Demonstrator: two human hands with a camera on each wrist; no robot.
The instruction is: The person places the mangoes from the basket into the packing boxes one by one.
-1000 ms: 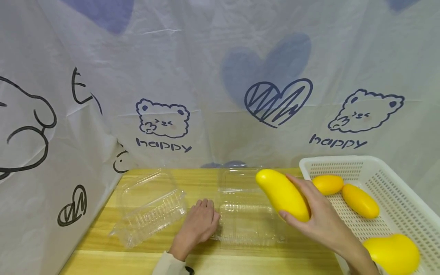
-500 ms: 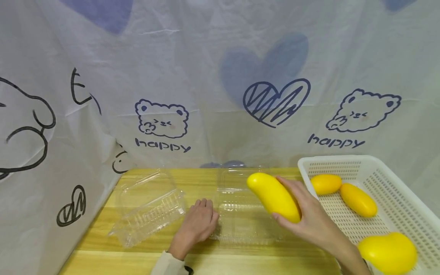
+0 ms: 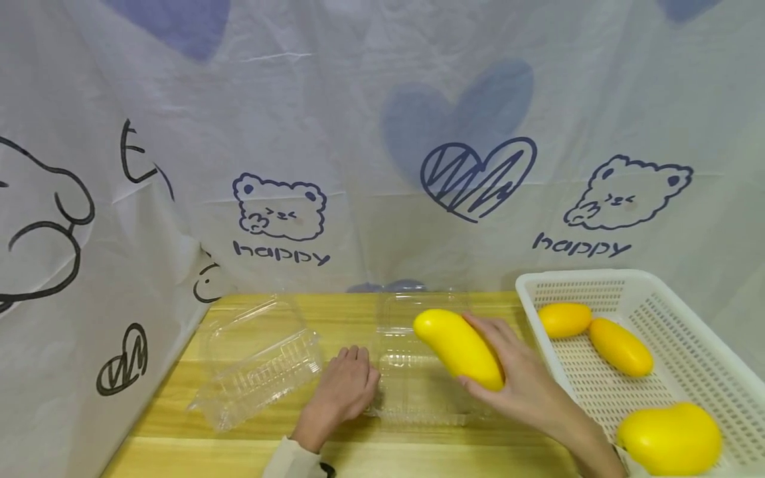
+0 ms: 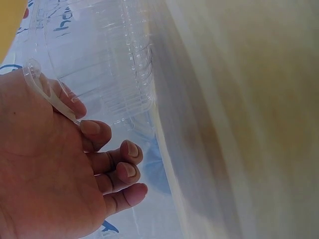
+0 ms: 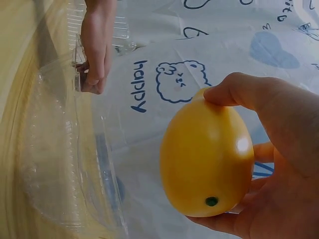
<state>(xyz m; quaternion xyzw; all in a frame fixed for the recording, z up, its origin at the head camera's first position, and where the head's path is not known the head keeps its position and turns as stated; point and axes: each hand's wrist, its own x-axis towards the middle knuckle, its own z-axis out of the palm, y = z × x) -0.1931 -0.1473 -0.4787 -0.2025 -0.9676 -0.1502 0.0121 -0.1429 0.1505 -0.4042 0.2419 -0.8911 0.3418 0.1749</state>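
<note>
The mango (image 3: pixel 460 348), right of centre in the head view and overlapping the right part of a clear plastic box (image 3: pixel 418 419), looks smooth, so it could slip if the right hand (image 3: pixel 520 378) loosened; a drop would probably dent or tip the thin box. The box could also skid or buckle if the left hand (image 3: pixel 346 385) tugged its edge. The right hand's fingers are parted about as wide as the mango, thumb on one side and fingertips on the other. The left hand's thumb and forefinger pinch the box's left edge, its other fingers bent and holding nothing. Three more mangoes (image 3: pixel 621 346) lie in the white basket (image 3: pixel 586 273) at lower right.
</note>
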